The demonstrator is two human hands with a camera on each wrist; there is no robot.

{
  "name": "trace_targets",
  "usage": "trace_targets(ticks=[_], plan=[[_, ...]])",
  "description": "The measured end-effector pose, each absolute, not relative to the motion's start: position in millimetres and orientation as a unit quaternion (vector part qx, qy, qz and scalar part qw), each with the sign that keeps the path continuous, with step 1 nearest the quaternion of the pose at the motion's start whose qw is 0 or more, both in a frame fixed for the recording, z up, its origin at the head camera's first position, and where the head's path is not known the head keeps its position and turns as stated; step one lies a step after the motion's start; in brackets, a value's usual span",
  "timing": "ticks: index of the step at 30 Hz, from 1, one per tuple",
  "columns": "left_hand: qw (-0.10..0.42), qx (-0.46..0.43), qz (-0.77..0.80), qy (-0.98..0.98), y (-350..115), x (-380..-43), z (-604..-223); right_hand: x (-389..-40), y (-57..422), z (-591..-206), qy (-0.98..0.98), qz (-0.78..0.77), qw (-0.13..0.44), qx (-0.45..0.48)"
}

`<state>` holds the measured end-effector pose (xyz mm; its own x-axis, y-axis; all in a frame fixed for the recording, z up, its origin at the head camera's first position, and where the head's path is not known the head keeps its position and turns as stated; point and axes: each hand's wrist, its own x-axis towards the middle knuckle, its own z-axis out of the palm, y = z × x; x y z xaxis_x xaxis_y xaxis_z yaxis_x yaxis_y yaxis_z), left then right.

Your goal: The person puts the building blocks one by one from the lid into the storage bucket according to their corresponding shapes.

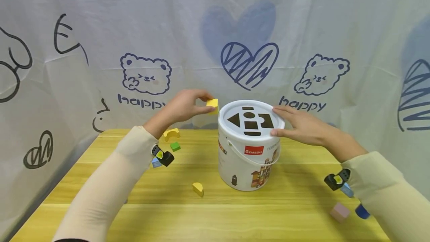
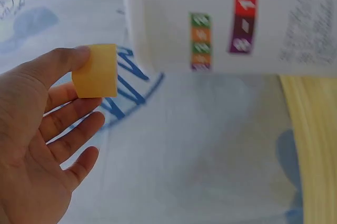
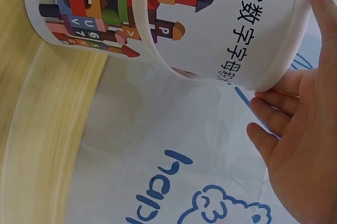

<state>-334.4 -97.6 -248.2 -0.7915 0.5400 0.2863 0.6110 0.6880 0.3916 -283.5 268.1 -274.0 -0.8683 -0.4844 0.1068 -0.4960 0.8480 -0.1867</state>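
Just left of the bucket's lid, my left hand (image 1: 186,105) pinches a yellow block (image 1: 212,104) between thumb and fingers. In the left wrist view the yellow block (image 2: 97,74) stands apart from the bucket wall, the lower fingers loosely spread. A white bucket (image 1: 231,160) with a carrying handle stands upright on the table, and its white lid (image 1: 231,109) has several shaped holes, among them a triangle and a circle. My right hand (image 1: 302,126) rests on the lid's right edge with thumb and fingers extended. The bucket's contents are hidden.
On the wooden table (image 1: 161,219), a yellow arch block (image 1: 172,133), a green block (image 1: 175,146) and a light blue block (image 1: 156,163) lie left. A yellow half-round block (image 1: 198,189) lies before the bucket. A pink block (image 1: 340,212) and blue cylinder (image 1: 362,211) lie right.
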Motion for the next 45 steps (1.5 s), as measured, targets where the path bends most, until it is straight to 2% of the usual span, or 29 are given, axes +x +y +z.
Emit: trace_targets(ticks=[9, 22, 30, 45], plan=[[0.064, -0.364, -0.227, -0.901, -57, -326, -230, -283, 270, -275, -0.962, 0.106, 0.026, 0.251], [0.041, -0.397, -0.212, -0.892, -12, -324, -240, -282, 269, -275, -0.962, 0.111, 0.022, 0.248], [0.023, -0.398, -0.207, -0.893, -1, -323, -253, -282, 268, -275, -0.962, 0.111, 0.024, 0.249], [0.042, -0.408, -0.181, -0.894, 1, -321, -261, -283, 269, -276, -0.96, 0.113, 0.029, 0.254]])
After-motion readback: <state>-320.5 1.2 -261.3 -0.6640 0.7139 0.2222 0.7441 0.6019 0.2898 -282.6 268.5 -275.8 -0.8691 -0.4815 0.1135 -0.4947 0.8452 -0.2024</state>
